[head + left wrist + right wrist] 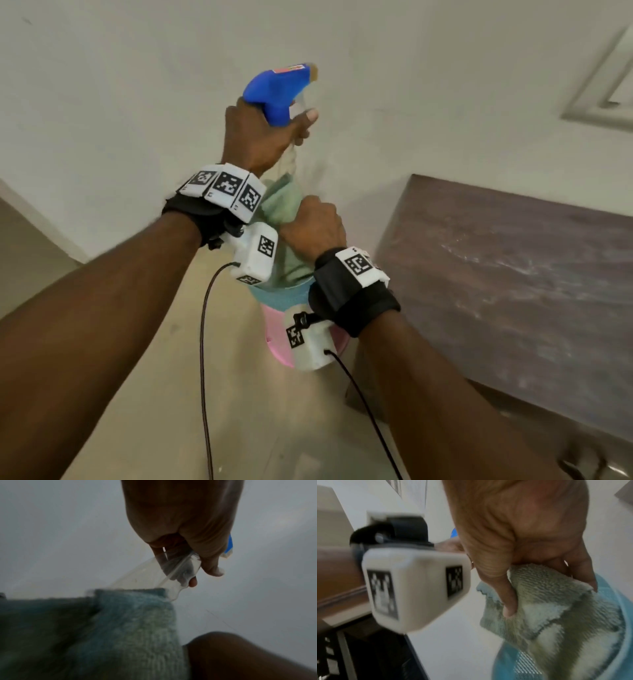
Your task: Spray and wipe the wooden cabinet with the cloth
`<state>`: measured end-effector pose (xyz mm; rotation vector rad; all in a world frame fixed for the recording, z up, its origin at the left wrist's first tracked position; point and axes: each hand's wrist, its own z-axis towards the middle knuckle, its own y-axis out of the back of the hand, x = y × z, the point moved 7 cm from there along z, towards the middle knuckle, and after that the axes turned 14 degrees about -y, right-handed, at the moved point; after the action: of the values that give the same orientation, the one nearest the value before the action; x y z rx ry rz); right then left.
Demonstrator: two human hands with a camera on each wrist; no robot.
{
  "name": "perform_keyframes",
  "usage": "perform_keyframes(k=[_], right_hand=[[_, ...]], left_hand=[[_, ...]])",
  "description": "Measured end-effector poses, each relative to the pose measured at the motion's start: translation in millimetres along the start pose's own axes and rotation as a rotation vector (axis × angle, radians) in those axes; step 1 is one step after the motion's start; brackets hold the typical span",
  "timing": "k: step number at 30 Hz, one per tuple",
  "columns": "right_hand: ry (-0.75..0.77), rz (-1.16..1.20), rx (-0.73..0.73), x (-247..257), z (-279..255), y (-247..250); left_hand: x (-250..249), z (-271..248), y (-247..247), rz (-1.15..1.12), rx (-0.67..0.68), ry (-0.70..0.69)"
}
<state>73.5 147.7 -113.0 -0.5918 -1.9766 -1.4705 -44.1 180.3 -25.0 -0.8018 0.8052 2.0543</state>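
The wooden cabinet (513, 281) fills the right of the head view, its dark top showing pale streaks, and everything else sits to its left. Nearest its left edge, low down, stand stacked baskets, a blue basket (277, 296) over a pink basket (277, 346), on the floor. Above them, both hands are up with the tools, so by my reading this is the carry toward the cabinet, spraying not yet begun.

The spray bottle (277, 92) is held high, left of the cabinet's far corner, its blue head tipped toward the wall. To do this well: swing the nozzle down and right until it faces the cabinet top, keep the bottle near upright so the tube draws liquid, and keep the cloth clear of the nozzle.

The left hand (260, 137) has its grip wrapped round the clear neck under the blue head, thumb visible on the cabinet side, forearm raised. Just below, the right hand (313, 228) bunches the green cloth (547, 601), grip pinching a fold between thumb and curled fingers, while the loose end hangs toward the blue basket.
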Motion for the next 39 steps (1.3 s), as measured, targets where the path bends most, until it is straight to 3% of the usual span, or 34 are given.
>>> perform_keyframes(k=[4,7,10,14,16,20,22,23,26,27,28,32,36,39], right_hand=[[-0.033,0.178,-0.09,0,-28,50],[-0.068,0.358,-0.165,-14,-49,95],[-0.133,0.585,-0.214,-49,-74,137],[-0.242,0.925,0.037,-103,-110,167],[-0.294,0.988,0.226,-128,-132,175],[-0.335,1.171,0.36,-159,-155,186],[-0.339,1.082,0.321,-175,-156,185],[-0.345,0.938,0.207,-187,-156,191],[-0.328,-0.05,-0.382,-200,-166,216],[-0.298,-0.269,-0.508,-196,-174,215],[-0.279,-0.352,-0.527,-192,-179,206],[-0.313,-0.404,-0.257,-199,-173,156],[-0.336,-0.379,-0.377,-204,-172,159],[-0.458,-0.337,-0.437,-214,-176,171]], left_hand=[[-57,-3,26,0.078,-0.158,-0.078],[-79,-13,38,0.074,-0.228,0.028],[-105,-38,28,0.003,-0.112,0.125],[-146,-91,-8,-0.174,0.159,0.147],[-163,-127,-21,-0.238,0.204,0.181],[-171,-183,-42,-0.309,0.217,0.33],[-176,-201,-58,-0.327,0.274,0.33],[-180,-211,-68,-0.326,0.302,0.33],[-180,-235,-85,-0.311,0.278,0.325],[-178,-243,-89,-0.286,0.245,0.334],[-174,-251,-92,-0.256,0.21,0.35],[-159,-268,-105,-0.159,0.196,0.41],[-164,-271,-126,-0.116,0.276,0.361],[-164,-275,-138,-0.027,0.34,0.327]])
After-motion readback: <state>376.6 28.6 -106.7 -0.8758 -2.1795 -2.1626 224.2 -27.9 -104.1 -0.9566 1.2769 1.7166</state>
